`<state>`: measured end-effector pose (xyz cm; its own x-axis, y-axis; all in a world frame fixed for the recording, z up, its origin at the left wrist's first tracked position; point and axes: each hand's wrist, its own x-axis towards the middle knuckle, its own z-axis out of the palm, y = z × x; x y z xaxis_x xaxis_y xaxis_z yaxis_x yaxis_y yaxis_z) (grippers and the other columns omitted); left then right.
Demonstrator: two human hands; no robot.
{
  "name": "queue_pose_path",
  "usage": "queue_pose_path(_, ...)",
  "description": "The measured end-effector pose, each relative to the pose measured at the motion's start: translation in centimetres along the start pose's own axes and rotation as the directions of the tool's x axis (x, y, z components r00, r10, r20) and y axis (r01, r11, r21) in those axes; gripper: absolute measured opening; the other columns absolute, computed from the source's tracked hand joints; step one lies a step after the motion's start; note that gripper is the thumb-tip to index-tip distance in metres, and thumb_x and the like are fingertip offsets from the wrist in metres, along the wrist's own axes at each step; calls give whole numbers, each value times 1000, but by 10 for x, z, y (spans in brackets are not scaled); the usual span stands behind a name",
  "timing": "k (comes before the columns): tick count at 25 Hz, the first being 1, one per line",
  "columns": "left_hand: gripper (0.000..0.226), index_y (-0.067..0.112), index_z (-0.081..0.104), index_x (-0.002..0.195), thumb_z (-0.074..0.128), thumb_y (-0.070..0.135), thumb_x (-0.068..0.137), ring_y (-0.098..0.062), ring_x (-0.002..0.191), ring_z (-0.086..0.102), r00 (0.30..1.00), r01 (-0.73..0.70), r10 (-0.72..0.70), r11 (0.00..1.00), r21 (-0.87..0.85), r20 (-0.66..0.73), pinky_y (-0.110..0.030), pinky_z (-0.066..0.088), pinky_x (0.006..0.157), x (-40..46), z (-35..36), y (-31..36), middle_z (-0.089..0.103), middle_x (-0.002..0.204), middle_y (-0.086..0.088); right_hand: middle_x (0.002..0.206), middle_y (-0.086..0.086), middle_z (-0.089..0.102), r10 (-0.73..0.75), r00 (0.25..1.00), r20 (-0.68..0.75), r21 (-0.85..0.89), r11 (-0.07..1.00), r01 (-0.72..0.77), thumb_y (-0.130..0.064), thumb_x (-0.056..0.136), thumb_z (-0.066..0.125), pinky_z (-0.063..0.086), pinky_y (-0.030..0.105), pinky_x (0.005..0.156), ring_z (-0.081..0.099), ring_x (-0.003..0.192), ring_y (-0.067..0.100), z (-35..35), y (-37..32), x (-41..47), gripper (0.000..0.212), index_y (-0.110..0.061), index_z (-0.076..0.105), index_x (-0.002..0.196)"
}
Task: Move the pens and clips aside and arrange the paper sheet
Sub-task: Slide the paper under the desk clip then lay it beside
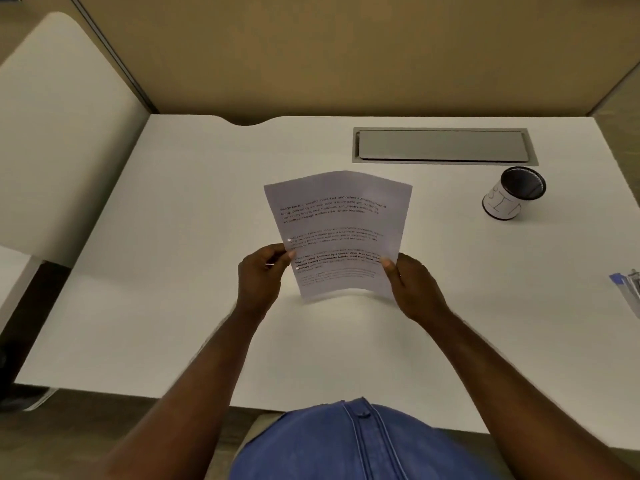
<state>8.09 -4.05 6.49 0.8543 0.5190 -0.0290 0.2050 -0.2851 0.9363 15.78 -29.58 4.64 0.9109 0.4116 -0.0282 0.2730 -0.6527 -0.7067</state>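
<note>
Head view: our left hand (pixel 262 276) pinches the left edge of the paper sheet (pixel 337 233), lifted above the white desk (pixel 173 306); our right hand (pixel 412 287) pinches its right edge. Farther right stands a pen cup (pixel 514 194), and pens (pixel 628 287) lie at the desk's edge.

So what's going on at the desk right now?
A person holds the paper sheet up over the desk, the left hand and right hand each pinching a lower side edge. The sheet bows slightly. The pens lie at the desk's right edge, and a cup stands beyond them.
</note>
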Motion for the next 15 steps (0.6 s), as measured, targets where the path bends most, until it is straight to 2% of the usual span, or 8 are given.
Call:
queue_pose_path(2,15,9,73,98,68,10,85,5,73,64,1000,-13,13,1000,7,-24,-10,50,71,-4,-2,-3,73,91,1,99,7,67,-5,1000,-11,-100,995,4,-48,96,26,52,37,69,61,84,24,1,2,-2,47,-14,57,104)
queue_pose_path(6,15,14,74,97,68,9,84,5,79,66,998,-49,51,998,50,-38,-12,52,77,-8,-6,-7,72,91,9,93,8,68,-14,999,-47,-123,992,8,-36,98,38,45,32,63,62,79,27,2,4,-6,31,-13,59,101)
queue_pose_path(8,16,18,74,95,68,9,83,5,80,67,996,-74,76,995,62,-36,-12,52,77,-11,-5,-9,71,89,15,83,9,68,-2,999,-47,-132,991,-4,-32,98,40,37,29,60,60,71,28,4,3,-9,28,-12,59,95)
queue_pose_path(12,13,16,74,94,69,10,83,6,80,66,988,-129,135,989,75,-77,-10,50,74,-16,-3,-13,70,89,18,66,2,60,5,994,-106,-151,988,-21,-29,97,42,32,25,52,51,55,23,11,-3,-18,25,-12,56,84)
queue_pose_path(15,11,10,73,94,68,10,84,2,79,65,972,-197,214,968,155,-98,-10,49,70,-23,0,-17,69,90,10,64,1,56,14,994,-111,-170,985,-32,-22,95,45,33,26,53,53,55,26,19,-6,-24,16,-14,54,86)
